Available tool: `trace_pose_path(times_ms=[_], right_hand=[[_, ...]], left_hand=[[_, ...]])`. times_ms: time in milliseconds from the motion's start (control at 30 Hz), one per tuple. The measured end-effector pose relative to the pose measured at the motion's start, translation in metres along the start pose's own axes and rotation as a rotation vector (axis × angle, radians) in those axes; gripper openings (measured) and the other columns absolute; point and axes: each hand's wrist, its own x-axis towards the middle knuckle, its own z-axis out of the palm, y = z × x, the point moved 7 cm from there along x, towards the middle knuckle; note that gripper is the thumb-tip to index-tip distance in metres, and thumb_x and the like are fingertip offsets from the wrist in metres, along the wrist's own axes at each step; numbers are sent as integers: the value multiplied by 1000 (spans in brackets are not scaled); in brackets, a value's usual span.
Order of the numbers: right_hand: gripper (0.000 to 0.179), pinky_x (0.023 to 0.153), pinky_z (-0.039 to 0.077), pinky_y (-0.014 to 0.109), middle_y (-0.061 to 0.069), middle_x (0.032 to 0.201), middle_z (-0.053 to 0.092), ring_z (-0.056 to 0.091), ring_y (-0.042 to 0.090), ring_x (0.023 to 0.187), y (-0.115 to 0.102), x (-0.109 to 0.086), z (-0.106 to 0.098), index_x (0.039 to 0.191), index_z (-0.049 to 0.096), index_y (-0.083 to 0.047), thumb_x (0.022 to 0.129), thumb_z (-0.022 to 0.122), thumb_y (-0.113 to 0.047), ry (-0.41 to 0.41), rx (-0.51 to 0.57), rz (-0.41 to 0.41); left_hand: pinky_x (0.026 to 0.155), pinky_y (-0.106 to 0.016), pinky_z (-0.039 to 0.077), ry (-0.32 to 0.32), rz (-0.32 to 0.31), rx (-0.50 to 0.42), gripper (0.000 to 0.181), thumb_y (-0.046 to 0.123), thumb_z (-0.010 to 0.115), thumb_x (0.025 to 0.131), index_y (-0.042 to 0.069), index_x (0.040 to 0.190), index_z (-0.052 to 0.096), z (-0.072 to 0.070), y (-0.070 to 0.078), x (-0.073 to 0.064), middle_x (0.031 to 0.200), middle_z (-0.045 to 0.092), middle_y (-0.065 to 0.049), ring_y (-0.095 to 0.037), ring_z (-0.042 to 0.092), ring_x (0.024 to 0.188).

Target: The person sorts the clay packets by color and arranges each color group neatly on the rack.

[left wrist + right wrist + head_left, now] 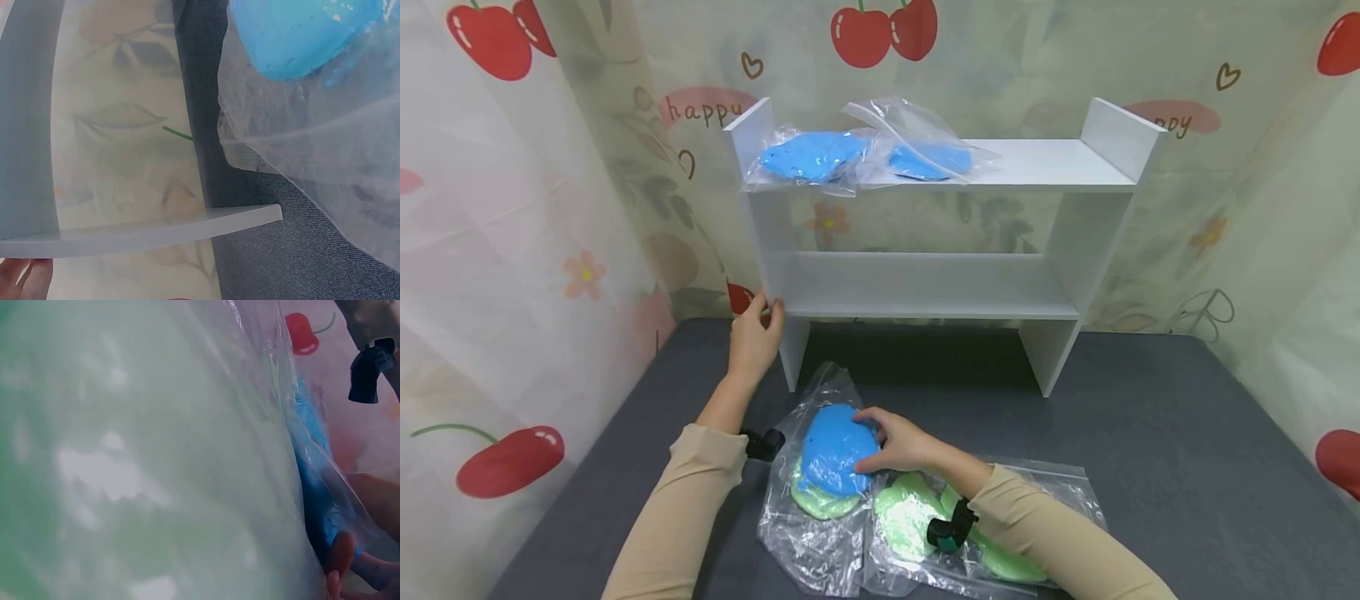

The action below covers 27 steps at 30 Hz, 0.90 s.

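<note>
My right hand (906,442) grips a clear plastic bag of blue clay-like stuff (835,450), thumb and fingers at its right edge. A pale green lump (823,500) shows below the blue one; whether both share one bag I cannot tell. In the right wrist view, fingertips (340,553) lie against the blue bag, partly hidden by a green-filled bag (156,456) close to the camera. With its fingertips, my left hand (752,342) touches the outer face of the white shelf's left side panel (144,240).
Two bags of blue stuff, one left (812,156) and one right (928,161), lie on the shelf's top board (1037,162). Bags with green lumps (910,517) lie on the dark table (1180,467) under my right forearm. A cherry-print curtain (1000,58) hangs behind.
</note>
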Motion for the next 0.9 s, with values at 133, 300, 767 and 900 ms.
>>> trace_pose_path(times_ms=[133,300,767,900], right_hand=[[69,52,30,24,-2,60,33,30,12,53,-3,-1,0,138,41,-8,79,75,-16,-5,20,-19],[66,58,37,24,6,82,50,42,13,66,-4,-2,-4,137,43,-10,79,74,-15,28,16,-27],[55,69,50,27,15,115,54,53,25,103,-5,-8,-28,132,49,-13,82,69,-12,152,41,-57],[53,72,50,30,14,116,55,53,26,106,-6,-12,-32,132,49,-14,82,68,-13,168,34,-69]], left_hand=[[76,-50,52,0,-5,0,36,25,43,98,8,129,52,0,-1,0,123,61,-19,-34,64,105],[75,-50,52,-8,-10,-4,37,25,43,99,9,131,51,0,0,-1,123,61,-20,-34,64,106],[74,-50,52,-8,2,-7,36,25,43,99,8,129,52,1,0,0,124,61,-18,-34,64,105],[74,-50,52,-8,3,-10,36,24,43,99,7,130,52,1,0,0,124,61,-19,-34,64,105]])
